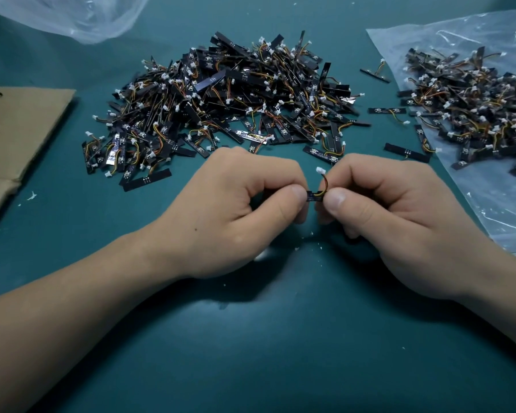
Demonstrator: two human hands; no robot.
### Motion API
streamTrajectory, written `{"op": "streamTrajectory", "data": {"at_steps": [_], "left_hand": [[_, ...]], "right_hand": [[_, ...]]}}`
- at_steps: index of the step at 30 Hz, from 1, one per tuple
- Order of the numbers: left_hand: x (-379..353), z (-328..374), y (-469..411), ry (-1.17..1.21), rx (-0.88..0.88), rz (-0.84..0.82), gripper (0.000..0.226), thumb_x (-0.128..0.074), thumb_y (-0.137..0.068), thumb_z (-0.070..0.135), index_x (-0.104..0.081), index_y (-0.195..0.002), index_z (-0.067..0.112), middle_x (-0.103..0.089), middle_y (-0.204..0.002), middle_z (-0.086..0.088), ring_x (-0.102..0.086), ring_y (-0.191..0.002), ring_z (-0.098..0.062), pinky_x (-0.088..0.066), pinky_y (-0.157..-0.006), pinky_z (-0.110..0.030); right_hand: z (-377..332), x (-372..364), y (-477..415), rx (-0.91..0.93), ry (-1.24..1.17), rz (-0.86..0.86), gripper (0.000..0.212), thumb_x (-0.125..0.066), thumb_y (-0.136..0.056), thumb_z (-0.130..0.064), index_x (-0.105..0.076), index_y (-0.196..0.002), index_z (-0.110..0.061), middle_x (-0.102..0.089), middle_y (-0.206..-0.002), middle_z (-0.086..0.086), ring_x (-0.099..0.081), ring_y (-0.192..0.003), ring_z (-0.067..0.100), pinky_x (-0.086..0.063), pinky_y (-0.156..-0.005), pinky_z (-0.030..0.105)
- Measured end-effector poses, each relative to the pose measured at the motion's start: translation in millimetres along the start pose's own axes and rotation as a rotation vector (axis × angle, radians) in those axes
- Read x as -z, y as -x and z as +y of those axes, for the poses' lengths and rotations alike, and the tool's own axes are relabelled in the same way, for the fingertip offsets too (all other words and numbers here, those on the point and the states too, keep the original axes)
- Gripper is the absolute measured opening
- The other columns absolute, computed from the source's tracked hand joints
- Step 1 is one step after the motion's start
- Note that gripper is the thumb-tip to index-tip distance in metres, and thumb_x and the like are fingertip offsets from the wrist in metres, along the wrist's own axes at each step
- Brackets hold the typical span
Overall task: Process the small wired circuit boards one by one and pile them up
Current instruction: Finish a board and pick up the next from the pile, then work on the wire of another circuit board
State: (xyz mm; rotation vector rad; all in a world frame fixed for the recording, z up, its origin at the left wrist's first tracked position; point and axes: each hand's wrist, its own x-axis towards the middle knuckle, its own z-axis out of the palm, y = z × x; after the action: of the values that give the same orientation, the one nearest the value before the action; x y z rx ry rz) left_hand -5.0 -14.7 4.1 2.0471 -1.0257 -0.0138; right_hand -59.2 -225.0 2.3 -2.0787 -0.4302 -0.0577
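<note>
- Cardboard (21, 129) is laid at the worktop's (251, 338) left edge.
- Heaped boards (227, 99) are seen just beyond the left hand (236, 210).
- One board (314, 197), lying crosswise, is pinched at its ends between both hands.
- Bagged boards (471, 114) are nearer the right hand (399, 216).

boards (221, 93) black | wires (323, 186) orange, yellow, red | connectors (320, 170) white | table (251, 338) teal | cardboard (18, 129) tan
</note>
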Motion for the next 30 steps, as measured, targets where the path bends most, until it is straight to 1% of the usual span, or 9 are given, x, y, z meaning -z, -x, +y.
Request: {"op": "streamTrajectory", "data": {"at_steps": [5, 8, 12, 15, 17, 19, 25, 27, 30], "left_hand": [[-0.7, -1.0, -0.3, -0.028, -0.052, -0.051, 0.027, -0.053, -0.095, 0.008, -0.065, -0.071, 0.009, -0.057, -0.056, -0.004, -0.054, -0.059, -0.024, -0.044, -0.070, -0.042], [-2.2, -1.4, 0.9, -0.054, -0.087, -0.059, 0.027, -0.051, -0.098, 0.015, -0.067, -0.077, 0.012, -0.060, -0.062, 0.001, -0.056, -0.066, -0.017, -0.045, -0.077, -0.037], [-2.8, -1.7, 2.2, 0.003, -0.006, 0.215, 0.032, -0.043, -0.101, 0.022, -0.073, -0.109, 0.014, -0.070, -0.098, 0.005, -0.063, -0.098, -0.017, -0.046, -0.089, -0.034], [-4.7, -7.4, -2.8, -0.142, 0.179, 0.392, 0.028, -0.052, -0.095, 0.019, -0.069, -0.117, 0.024, -0.065, -0.115, 0.013, -0.056, -0.115, -0.012, -0.041, -0.103, -0.036], [-7.8, -11.4, -4.3, -0.265, 0.296, 0.343, 0.030, -0.052, -0.090, 0.025, -0.066, -0.114, 0.034, -0.058, -0.124, 0.019, -0.045, -0.126, -0.010, -0.029, -0.105, -0.034], [-11.6, -13.3, -3.1, -0.418, 0.345, 0.252, 0.030, -0.050, -0.088, 0.034, -0.066, -0.113, 0.038, -0.053, -0.131, 0.024, -0.036, -0.130, -0.009, -0.015, -0.094, -0.026], [-16.3, -9.0, 0.4, -0.656, 0.252, 0.071, 0.046, -0.045, -0.092, 0.049, -0.057, -0.135, 0.039, -0.047, -0.151, 0.014, -0.035, -0.137, -0.020, -0.022, -0.103, -0.046], [-16.0, -8.3, -0.1, -0.640, 0.260, 0.055, 0.044, -0.044, -0.093, 0.049, -0.060, -0.132, 0.038, -0.050, -0.147, 0.015, -0.038, -0.135, -0.018, -0.020, -0.104, -0.044], [-14.2, -7.1, -0.4, -0.604, 0.259, 0.084, 0.039, -0.044, -0.094, 0.045, -0.065, -0.125, 0.034, -0.057, -0.135, 0.020, -0.046, -0.124, -0.013, -0.017, -0.096, -0.034]], "right_hand": [[0.4, 0.2, 0.9, 0.042, 0.064, -0.070, 0.035, -0.050, -0.094, -0.036, -0.047, -0.063, -0.019, -0.045, -0.051, -0.008, -0.040, -0.049, 0.009, -0.033, -0.051, 0.021], [3.6, 3.1, 0.8, 0.055, 0.053, -0.106, 0.038, -0.048, -0.094, -0.033, -0.040, -0.061, -0.017, -0.034, -0.053, -0.004, -0.031, -0.050, 0.007, -0.029, -0.051, 0.021], [8.3, 3.9, -1.8, -0.017, -0.060, -0.057, 0.041, -0.053, -0.092, -0.038, -0.050, -0.060, -0.013, -0.046, -0.054, 0.006, -0.039, -0.050, 0.012, -0.034, -0.051, 0.027], [8.6, 3.2, -6.7, 0.034, -0.271, 0.237, 0.021, -0.055, -0.105, -0.036, -0.068, -0.096, -0.022, -0.063, -0.067, 0.002, -0.049, -0.048, 0.013, -0.038, -0.050, 0.019], [12.1, 6.4, -12.2, -0.029, -0.463, 0.409, 0.033, -0.042, -0.108, -0.040, -0.059, -0.129, -0.022, -0.069, -0.078, 0.002, -0.045, -0.045, 0.017, -0.035, -0.047, 0.020], [16.6, 8.2, -14.1, -0.107, -0.494, 0.438, 0.040, -0.037, -0.108, -0.041, -0.057, -0.134, -0.019, -0.070, -0.078, 0.004, -0.041, -0.044, 0.018, -0.034, -0.046, 0.019], [12.3, 0.2, -3.2, -0.059, -0.157, 0.258, 0.021, -0.051, -0.105, -0.026, -0.072, -0.108, -0.023, -0.072, -0.075, 0.002, -0.052, -0.056, 0.011, -0.044, -0.054, 0.021], [14.3, 0.4, -2.6, -0.052, 0.057, 0.316, 0.016, -0.057, -0.100, -0.027, -0.072, -0.106, -0.029, -0.071, -0.089, -0.008, -0.060, -0.076, 0.004, -0.048, -0.074, 0.021], [13.9, -4.4, -4.9, -0.106, 0.466, 0.219, 0.027, -0.056, -0.094, -0.038, -0.073, -0.114, -0.034, -0.060, -0.119, -0.013, -0.052, -0.117, 0.010, -0.033, -0.104, 0.030]]}}
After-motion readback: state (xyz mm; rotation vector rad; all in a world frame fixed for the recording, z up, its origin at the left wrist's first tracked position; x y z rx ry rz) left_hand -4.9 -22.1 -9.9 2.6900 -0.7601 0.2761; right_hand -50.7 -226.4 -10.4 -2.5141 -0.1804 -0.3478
